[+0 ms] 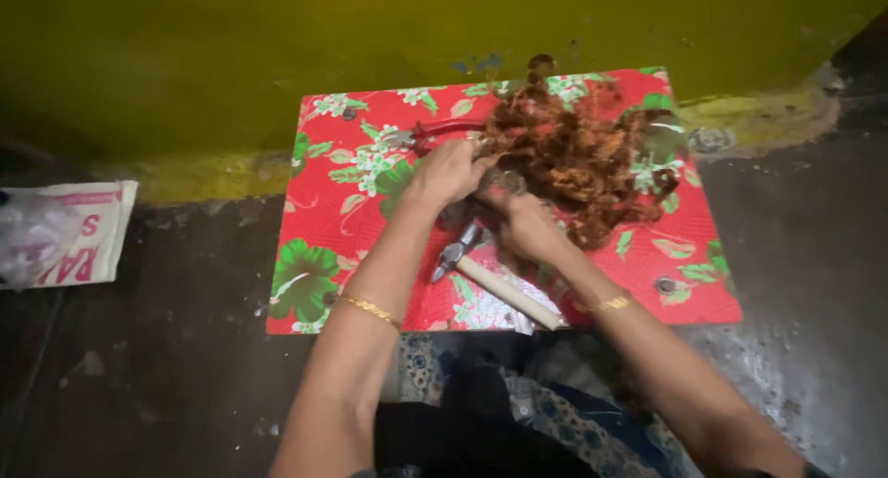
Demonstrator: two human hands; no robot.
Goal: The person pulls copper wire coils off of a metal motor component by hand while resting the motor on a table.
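A tangled heap of reddish-brown fibrous material (578, 164) lies loose on the floral board's upper right, at about one o'clock from its middle.

A red flowered board (333, 210) lies beneath the hands, a hammer with a pale wooden handle (504, 288) just below them, a white printed sack (65, 233) far to their left, yellow wall (277, 43) beyond.

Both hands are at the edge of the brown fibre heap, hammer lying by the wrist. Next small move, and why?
Probably tease a small tuft free. The left hand and right hand both meet at the near-left edge of the tangled reddish-brown fibre heap on the red floral board. The wooden-handled hammer lies unheld beside the right wrist, so the work looks hand-led. What the fingers grip is blurred.
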